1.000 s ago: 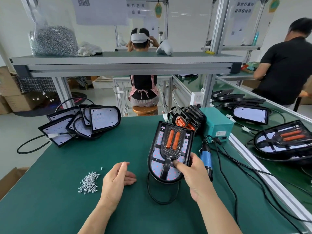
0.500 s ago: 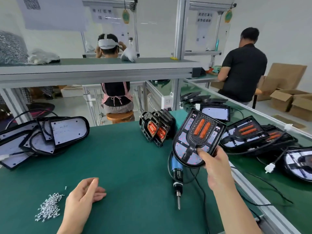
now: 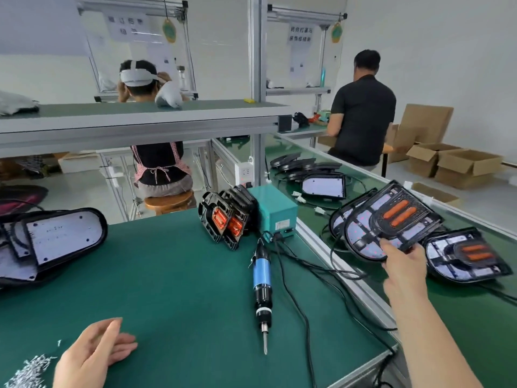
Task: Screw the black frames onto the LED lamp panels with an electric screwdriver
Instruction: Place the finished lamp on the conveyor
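Black-framed panel [image 3: 389, 222] is sitting above the right hand [image 3: 405, 264], which is pinching its near edge; the arm is reaching out over finished lamps [image 3: 470, 256]. Left hand [image 3: 92, 357] is resting relaxed on the table [image 3: 167, 275] by the screws [image 3: 25, 373]. Panel is now further right than half a second ago.

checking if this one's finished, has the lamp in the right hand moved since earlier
Yes, rightward: the lamp panel in the right hand was left of the teal power box, and is now right of it, over the side bench.
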Action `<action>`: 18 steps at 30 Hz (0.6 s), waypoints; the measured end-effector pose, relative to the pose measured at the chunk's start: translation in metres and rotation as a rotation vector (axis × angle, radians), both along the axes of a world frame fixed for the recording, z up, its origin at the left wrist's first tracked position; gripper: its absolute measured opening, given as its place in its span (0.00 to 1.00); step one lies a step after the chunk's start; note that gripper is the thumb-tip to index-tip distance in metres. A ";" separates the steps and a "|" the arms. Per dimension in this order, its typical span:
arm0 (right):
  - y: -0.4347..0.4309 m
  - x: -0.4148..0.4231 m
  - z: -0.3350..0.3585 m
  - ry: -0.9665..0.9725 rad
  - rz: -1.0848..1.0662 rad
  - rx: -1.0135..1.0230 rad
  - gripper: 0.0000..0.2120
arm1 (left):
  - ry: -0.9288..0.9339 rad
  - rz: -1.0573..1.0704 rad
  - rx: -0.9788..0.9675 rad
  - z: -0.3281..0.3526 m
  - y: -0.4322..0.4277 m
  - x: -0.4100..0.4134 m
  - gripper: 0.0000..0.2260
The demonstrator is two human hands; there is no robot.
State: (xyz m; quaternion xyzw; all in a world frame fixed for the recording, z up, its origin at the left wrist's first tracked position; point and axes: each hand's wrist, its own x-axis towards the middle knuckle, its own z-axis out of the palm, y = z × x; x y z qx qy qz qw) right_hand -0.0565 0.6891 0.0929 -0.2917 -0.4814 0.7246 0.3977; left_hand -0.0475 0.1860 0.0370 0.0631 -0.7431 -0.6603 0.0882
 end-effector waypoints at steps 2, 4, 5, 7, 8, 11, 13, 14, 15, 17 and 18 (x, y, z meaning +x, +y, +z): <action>0.021 0.000 -0.003 -0.021 -0.043 -0.004 0.14 | -0.020 -0.056 0.021 0.007 0.001 0.004 0.08; 0.040 0.000 -0.006 -0.036 -0.106 -0.014 0.16 | -0.023 -0.056 0.047 0.017 0.006 0.009 0.08; 0.050 0.000 -0.008 -0.045 -0.145 -0.018 0.16 | -0.026 -0.063 0.032 0.019 0.009 0.009 0.08; 0.066 -0.001 -0.011 -0.079 -0.222 -0.012 0.17 | -0.048 -0.028 0.036 0.019 0.011 0.007 0.08; 0.074 -0.001 -0.012 -0.123 -0.255 0.001 0.20 | -0.063 -0.014 0.032 0.020 0.013 0.006 0.09; 0.090 0.000 -0.014 -0.265 -0.301 0.033 0.33 | -0.090 0.011 0.020 0.020 0.014 0.004 0.10; 0.095 0.001 -0.019 -0.314 -0.343 0.117 0.32 | -0.107 0.029 0.030 0.019 0.014 0.003 0.10; 0.096 0.002 -0.021 -0.354 -0.355 0.168 0.30 | -0.116 0.039 0.030 0.023 0.015 0.004 0.10; 0.097 0.002 -0.024 -0.394 -0.359 0.206 0.29 | -0.120 0.045 0.028 0.026 0.016 0.005 0.11; 0.097 0.004 -0.029 -0.469 -0.350 0.262 0.27 | -0.135 0.048 0.047 0.031 0.020 0.006 0.11; 0.096 0.005 -0.031 -0.504 -0.335 0.301 0.27 | -0.145 0.051 0.059 0.032 0.020 0.005 0.11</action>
